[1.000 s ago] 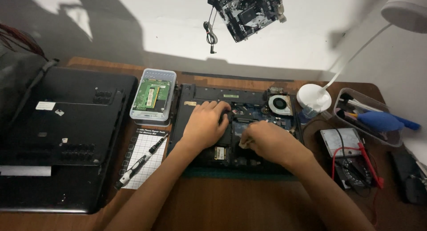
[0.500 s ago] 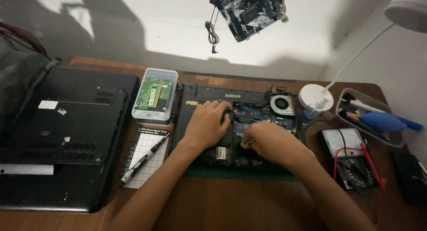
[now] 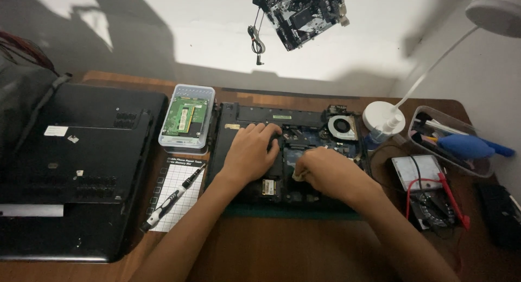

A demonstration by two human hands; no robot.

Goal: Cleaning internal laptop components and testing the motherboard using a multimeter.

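An opened laptop base [image 3: 239,116] lies on the wooden desk with its blue circuit board and cooling fan [image 3: 343,124] exposed. My left hand [image 3: 251,151] rests flat on the middle of the board, fingers spread toward the back. My right hand [image 3: 320,170] is curled beside it and pinches something small and pale against the board; what it is stays unclear. Both forearms come in from the bottom edge.
A black laptop cover [image 3: 81,162] lies at left. A clear box with green memory modules [image 3: 187,119] stands behind a gridded screw mat [image 3: 173,198] carrying a screwdriver [image 3: 171,198]. At right are a lamp base [image 3: 382,116], tool tray [image 3: 450,143] and multimeter with red leads [image 3: 429,189].
Both hands stay on the board in nearly the same spot. The right hand has shifted slightly; the view has drifted a little.
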